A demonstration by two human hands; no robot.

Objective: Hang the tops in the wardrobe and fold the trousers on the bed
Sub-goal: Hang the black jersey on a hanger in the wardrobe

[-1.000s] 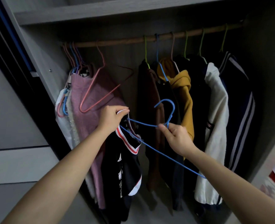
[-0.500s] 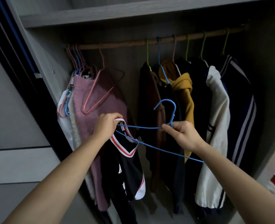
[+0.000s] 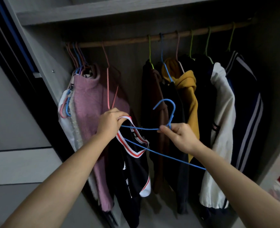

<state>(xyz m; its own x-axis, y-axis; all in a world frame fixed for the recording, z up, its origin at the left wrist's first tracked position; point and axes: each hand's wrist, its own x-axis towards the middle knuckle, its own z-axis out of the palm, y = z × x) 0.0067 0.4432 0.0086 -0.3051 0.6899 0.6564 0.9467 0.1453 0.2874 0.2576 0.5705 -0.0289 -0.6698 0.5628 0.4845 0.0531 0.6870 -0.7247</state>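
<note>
At the middle of the open wardrobe (image 3: 42, 51), just toward 8 o'clock from centre, my left hand (image 3: 110, 123) is closed on the red-and-white striped collar (image 3: 131, 152) of the black top (image 3: 132, 170) and holds the neck open. The rest of the top hangs down toward 6 o'clock. My right hand (image 3: 180, 137), at 4 o'clock from centre, pinches the blue hanger (image 3: 172, 111) between thumb and fingers just under its hook, which points up toward 12.

Over the last second the collar has spread wider. The hanger has also levelled: its upper wire now runs almost flat across to my left hand, and its long lower wire passes through the neck opening. I read that as one shoulder of the hanger being inside the top, though my left hand hides the tip. The other end sticks out bare toward 4 o'clock, so the top is only half on.

The rail (image 3: 127, 40) crosses at 12 o'clock. It has a free stretch between an empty pink hanger (image 3: 108, 83) at 11 and the dark clothes at 1, and I judge the top belongs there once it sits on the hanger. No trousers or bed show here, so that part of the job has to wait.
</note>
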